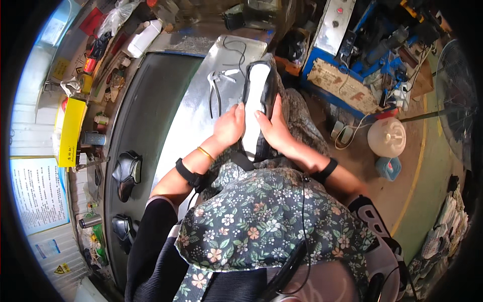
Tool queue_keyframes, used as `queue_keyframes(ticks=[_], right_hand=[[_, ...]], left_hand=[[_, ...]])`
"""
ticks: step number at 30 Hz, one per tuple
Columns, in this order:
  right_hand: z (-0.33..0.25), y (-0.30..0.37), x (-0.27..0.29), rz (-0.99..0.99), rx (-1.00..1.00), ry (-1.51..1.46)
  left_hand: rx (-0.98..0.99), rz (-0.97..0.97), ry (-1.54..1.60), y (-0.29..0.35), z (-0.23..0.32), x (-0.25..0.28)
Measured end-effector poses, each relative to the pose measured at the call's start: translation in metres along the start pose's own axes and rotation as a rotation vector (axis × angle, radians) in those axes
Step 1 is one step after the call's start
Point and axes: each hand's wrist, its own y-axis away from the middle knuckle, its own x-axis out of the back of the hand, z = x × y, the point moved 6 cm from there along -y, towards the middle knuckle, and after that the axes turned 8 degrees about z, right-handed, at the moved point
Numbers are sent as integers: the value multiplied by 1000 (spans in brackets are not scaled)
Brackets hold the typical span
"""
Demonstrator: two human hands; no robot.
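Lying between both hands over the lap, the black shoe with white face points its long axis away from the body. Left hand, partly curled, holds its left edge; right hand, thumb spread, clasps its right, equally near.

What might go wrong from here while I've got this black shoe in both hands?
The pliers lie close to the left hand, so a leftward swing might knock them. The dark cord lies near the far end of the black shoe and could snag. The right hand's bare thumb appears to touch its white face, possibly smudging it.
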Motion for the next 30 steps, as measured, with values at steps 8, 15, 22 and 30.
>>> queue_keyframes(ticks=[8,15,22,30], right_hand=[[-41,12,-1,-319,234,102],[-37,-76,25,-230,-183,-705],[-55,-101,15,-359,60,-477],[-59,-107,18,-381,37,-410]], left_hand=[[-251,-204,1324,-67,42,46],[-461,-104,960,-71,58,28],[-559,-45,818,-56,60,34],[-669,-103,824,-52,56,40]])
